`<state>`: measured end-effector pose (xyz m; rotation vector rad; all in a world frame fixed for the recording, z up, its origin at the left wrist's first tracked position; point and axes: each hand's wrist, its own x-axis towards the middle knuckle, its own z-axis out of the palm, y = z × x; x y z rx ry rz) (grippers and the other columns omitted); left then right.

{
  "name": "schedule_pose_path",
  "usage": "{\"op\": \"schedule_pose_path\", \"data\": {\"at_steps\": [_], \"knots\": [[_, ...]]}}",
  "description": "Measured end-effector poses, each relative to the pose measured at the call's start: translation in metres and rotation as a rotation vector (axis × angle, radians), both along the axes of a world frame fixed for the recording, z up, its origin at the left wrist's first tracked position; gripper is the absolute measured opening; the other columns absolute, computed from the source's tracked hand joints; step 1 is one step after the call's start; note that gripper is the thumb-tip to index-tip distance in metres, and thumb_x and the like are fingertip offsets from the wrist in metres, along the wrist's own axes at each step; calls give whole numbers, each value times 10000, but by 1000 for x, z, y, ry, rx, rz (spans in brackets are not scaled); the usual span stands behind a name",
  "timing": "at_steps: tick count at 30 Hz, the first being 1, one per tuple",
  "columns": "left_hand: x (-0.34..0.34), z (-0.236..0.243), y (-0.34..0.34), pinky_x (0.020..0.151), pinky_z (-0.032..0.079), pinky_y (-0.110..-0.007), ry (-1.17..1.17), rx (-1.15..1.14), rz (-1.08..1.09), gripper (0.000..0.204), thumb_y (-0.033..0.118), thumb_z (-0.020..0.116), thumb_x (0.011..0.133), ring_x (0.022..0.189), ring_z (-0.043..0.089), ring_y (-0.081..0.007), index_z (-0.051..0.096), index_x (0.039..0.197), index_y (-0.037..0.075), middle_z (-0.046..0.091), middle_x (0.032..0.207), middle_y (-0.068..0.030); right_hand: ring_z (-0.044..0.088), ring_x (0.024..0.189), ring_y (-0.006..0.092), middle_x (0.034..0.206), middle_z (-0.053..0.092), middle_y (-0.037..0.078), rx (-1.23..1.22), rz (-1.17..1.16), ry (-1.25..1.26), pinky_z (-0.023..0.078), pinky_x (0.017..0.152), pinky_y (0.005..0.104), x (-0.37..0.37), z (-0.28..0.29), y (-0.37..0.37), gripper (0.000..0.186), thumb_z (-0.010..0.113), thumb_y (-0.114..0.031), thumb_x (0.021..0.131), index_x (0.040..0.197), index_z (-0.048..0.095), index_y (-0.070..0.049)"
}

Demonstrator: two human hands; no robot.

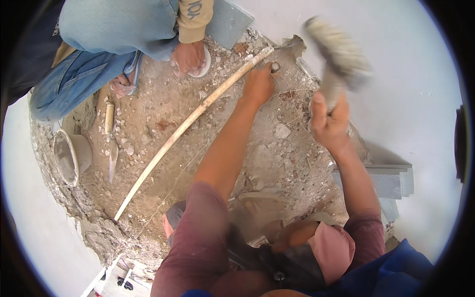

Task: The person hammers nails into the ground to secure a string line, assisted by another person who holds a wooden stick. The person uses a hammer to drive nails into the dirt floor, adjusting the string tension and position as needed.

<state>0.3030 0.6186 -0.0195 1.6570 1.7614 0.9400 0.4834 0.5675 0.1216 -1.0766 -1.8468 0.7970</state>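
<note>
In my right hand [331,123] is the handle of a club hammer [339,52], its dusty head raised and smeared by motion. My left hand [260,85] reaches forward, low over the broken ground, closed around a chisel [275,67]. Only the chisel's round struck end shows; its lower part is hidden by my hand and the rubble. A long, pale, bent pole [198,111] lies slantwise on the dirt, its far end just beyond my left hand. Thin wire [292,91] loops over the ground between both hands.
A co-worker in jeans [111,29] squats at the far left, one hand [189,58] low beside a sandal. A trowel [113,138] and a bucket [74,157] lie left. Grey tiles [388,182] are stacked right, with another tile [229,22] at the back. A white wall [410,94] rises right.
</note>
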Motion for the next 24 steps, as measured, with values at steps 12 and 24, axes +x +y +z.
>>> {"op": "schedule_pose_path", "data": {"at_steps": [12,24], "knots": [[-5,4,-1,837,584,-511,37,19,17,346,-40,557,913,897,731,-439,696,1229,-29,725,921,-305,597,597,159,684,619,133,-58,34,-149,464,545,360,4,11,-4,298,620,-261,1078,1074,594,36],[-12,-2,-4,896,590,-505,95,-54,21,347,-14,552,934,964,732,-432,677,1257,-1,739,995,-280,516,575,87,667,563,9,46,151,339,395,507,257,-22,49,-2,357,564,-329,1113,883,589,-57]]}}
